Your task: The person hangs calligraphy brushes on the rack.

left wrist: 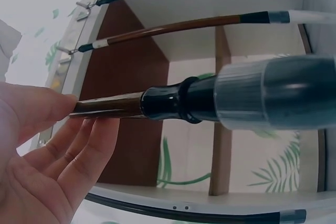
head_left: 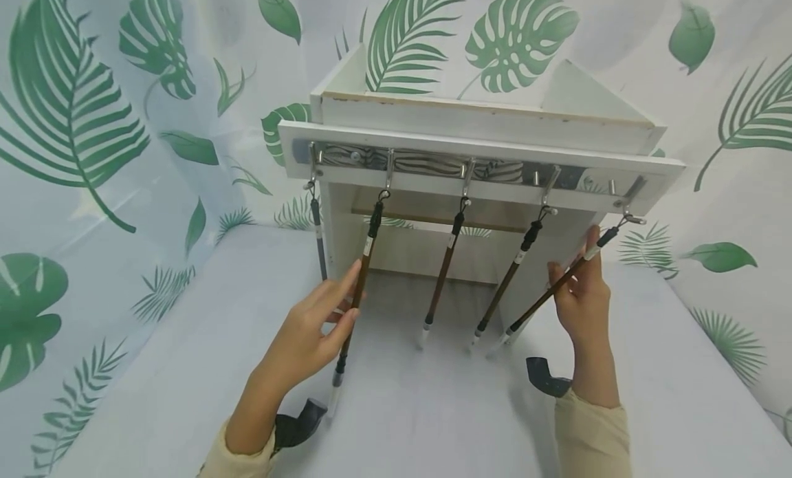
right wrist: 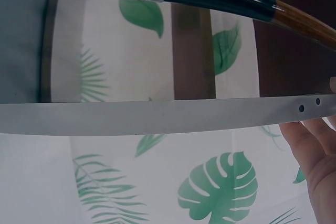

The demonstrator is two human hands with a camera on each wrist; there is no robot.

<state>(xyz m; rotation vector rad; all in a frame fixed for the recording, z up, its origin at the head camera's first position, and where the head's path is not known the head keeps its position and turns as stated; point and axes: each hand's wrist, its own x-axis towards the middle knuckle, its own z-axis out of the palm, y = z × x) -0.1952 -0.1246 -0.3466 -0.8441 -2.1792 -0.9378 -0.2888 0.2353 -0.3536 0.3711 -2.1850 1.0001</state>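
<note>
Several calligraphy brushes with brown handles hang by loops from hooks on a white wooden rack (head_left: 433,113). My left hand (head_left: 318,320) pinches the handle of the second brush from the left (head_left: 368,245), thumb on one side and fingers on the other; its clear-capped tip (head_left: 335,399) points down. In the left wrist view this brush (left wrist: 178,100) is still between thumb and fingers. My right hand (head_left: 581,299) holds the rack's right side panel (right wrist: 157,117), fingers outside, thumb inside. The rightmost brush (head_left: 544,298) hangs in front of that hand.
Between the hands hang the middle brush (head_left: 441,278) and another brush (head_left: 504,289). A leftmost brush (head_left: 319,237) hangs by the left panel. The rack stands on a white surface (head_left: 421,409) before a leaf-patterned backdrop (head_left: 247,51). Black curved pieces (head_left: 300,424) sit at both wrists.
</note>
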